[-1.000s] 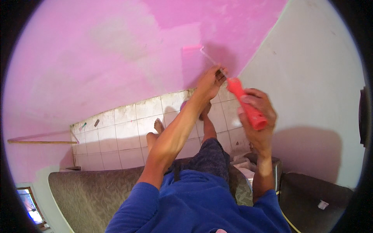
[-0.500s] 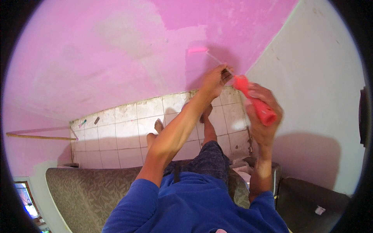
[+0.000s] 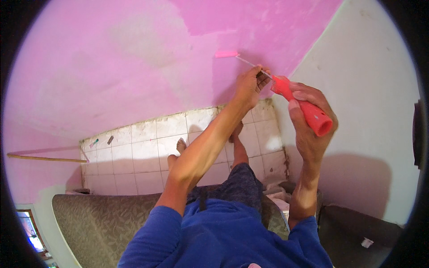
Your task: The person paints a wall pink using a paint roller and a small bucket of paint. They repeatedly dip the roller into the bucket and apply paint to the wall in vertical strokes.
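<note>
A small paint roller with a pink sleeve is against the pink wall, or very close to it, at the edge of a deeper pink patch. Its thin metal rod runs down to the right into a red plastic handle. My right hand is wrapped round that handle, whose hollow end points toward me. Farther up, the fingers of my left hand are curled at the rod just above the handle; their exact grip is partly hidden.
A pale wall meets the pink one on my right. Behind my legs is a patterned sofa; a dark seat bears a crumpled white scrap. White floor tiles lie below. A long stick is at the left.
The roller has shifted slightly up the wall. My right hand has moved right with the handle, tilting it flatter, and my left hand has risen a little with the rod.
</note>
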A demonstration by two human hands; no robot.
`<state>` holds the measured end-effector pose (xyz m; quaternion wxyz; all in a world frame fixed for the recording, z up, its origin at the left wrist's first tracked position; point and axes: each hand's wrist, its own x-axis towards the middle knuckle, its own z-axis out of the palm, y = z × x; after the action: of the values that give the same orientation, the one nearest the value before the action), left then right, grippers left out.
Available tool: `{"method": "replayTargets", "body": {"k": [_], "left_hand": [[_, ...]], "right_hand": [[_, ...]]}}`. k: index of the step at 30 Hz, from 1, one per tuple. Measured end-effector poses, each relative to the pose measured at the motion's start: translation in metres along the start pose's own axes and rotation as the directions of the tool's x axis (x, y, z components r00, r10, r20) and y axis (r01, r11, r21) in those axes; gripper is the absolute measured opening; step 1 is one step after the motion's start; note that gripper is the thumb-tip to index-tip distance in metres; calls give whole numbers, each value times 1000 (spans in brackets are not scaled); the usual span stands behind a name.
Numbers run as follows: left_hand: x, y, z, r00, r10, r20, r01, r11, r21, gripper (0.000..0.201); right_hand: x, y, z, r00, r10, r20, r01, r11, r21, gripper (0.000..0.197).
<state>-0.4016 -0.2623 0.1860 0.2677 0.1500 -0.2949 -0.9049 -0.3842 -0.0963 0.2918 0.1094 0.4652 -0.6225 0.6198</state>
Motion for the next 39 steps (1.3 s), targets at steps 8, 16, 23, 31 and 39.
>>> {"method": "replayTargets", "body": {"k": [8,16,23,31,39], "left_hand": [[-45,40,74,976,89,199,-88,996,-11,18],[4,7,-1,999,-33,-30,34,999,41,16],[-39,36,76,990,50,135,-59,997,58,17],[-17,8,23,999,23,27,-26,994,106,16],[38,-51,-83,986,-163,-27,165,983,79,15]], "right_hand": [[11,-54,-39,964,-261,41,263,963,-56,18],[5,1,8,1000,29,12,-29,999,-20,18],[8,-44,-43,973,-230,-32,229,973,-40,17],[-8,-8,-12,994,-108,-36,106,993,-42,12],[-24,71,15,989,104,107,-103,994,-23,18]]}}
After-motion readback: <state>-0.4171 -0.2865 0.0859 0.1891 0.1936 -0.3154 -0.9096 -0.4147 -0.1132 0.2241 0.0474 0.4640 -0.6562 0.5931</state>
